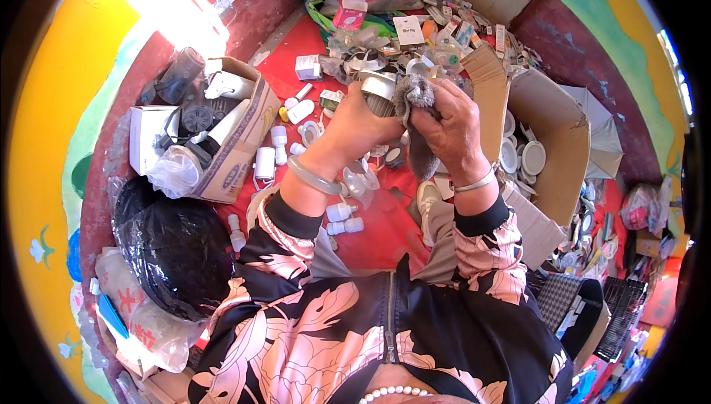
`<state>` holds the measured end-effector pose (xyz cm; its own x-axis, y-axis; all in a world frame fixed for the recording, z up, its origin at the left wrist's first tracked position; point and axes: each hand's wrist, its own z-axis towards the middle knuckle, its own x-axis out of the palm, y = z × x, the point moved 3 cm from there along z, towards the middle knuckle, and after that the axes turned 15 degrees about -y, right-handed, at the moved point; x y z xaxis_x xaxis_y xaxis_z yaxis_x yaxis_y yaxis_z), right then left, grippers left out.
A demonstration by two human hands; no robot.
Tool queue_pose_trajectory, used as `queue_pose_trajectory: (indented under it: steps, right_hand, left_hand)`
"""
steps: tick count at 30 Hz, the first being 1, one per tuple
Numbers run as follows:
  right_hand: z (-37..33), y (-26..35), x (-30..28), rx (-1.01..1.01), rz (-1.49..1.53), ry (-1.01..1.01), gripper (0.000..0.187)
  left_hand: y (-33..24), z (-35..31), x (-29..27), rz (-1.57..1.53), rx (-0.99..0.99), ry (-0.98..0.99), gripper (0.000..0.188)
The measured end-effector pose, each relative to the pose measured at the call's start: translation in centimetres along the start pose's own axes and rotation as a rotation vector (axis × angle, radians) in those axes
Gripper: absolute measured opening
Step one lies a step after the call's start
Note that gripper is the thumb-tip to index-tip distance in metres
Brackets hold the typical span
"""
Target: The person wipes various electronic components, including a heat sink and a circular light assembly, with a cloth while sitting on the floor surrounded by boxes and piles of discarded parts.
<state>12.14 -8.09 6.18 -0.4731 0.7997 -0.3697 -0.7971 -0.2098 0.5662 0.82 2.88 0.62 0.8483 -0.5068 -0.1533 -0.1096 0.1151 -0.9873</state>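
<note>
My left hand (349, 131) is wrapped round a downlight-like fitting (379, 93) with a white rim and a ribbed grey body, held up in front of me. In my right hand (453, 126) a grey fluffy cloth (415, 97) is bunched, its top close against the fitting's side and its end hanging down. Whether cloth and fitting touch I cannot tell. Below the hands, several white cylindrical fittings (344, 219) lie on a red sheet (378, 237). A white round-cornered piece (301, 111) lies left of my left hand.
A cardboard box (248, 137) of dark and white devices stands left, above a black plastic bag (174, 248). On the right, an open carton (555, 122) holds white round fittings (533, 157). Small boxes (409, 31) and loose parts heap up at the far wall. My shoe (428, 208) rests on the sheet.
</note>
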Motion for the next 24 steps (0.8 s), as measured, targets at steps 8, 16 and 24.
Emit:
queue_pose_trajectory:
  steps: [8, 16, 24]
  right_hand:
    - [0.1, -2.2, 0.2, 0.274, 0.179, 0.183, 0.028]
    - [0.0, -5.1, -1.5, 0.583, 0.717, -0.104, 0.024]
    - [-0.4, -1.2, 1.4, 0.265, 0.017, 0.231, 0.022]
  left_hand:
    - [-2.3, -0.6, -1.3, 0.177, -0.123, -0.120, 0.084]
    - [-3.2, -0.5, -2.3, 0.583, 0.052, -0.339, 0.081]
    - [-2.1, -1.2, -0.6, 0.679, 0.333, -0.297, 0.074]
